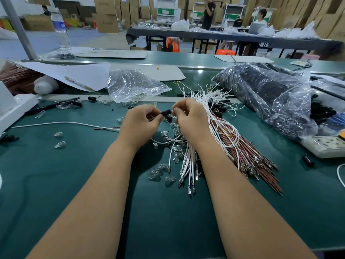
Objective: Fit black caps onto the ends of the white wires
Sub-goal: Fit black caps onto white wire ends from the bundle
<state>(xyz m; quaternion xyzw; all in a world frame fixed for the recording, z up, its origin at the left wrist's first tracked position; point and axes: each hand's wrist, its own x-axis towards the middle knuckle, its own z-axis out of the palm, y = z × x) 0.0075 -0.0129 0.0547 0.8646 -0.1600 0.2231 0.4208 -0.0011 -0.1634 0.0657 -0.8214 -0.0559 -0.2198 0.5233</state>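
Hands meet above the green table (pixel 74 184), both with fingers curled in a pinch. Between them sits a black cap (pixel 166 112): the left hand (pixel 141 122) pinches its left side together with a thin dark wire end, and the right hand (pixel 190 118) pinches its right side. Beneath and right of the right hand lies a bundle of white wires (pixel 188 159), beside a bundle of reddish-brown wires (pixel 248 156). Small clear bulbs (pixel 160 171) are scattered on the table. A clear plastic bag (pixel 132 85) lies behind the hands, and a larger bag of black parts (pixel 261 86) lies to the right.
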